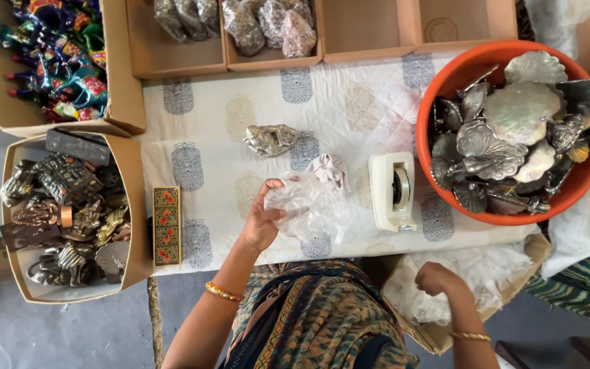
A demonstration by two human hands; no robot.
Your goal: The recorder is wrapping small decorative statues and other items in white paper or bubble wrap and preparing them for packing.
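Plastic wrap point(308, 208) | left hand point(262, 217) grips edge | bare cloth point(220, 130) beyond

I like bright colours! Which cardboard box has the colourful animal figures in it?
The box at the far left corner holds the bright painted figures. The box below it holds dull metal pieces instead.

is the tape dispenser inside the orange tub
No, the white tape dispenser stands on the cloth-covered table, just left of the orange tub.
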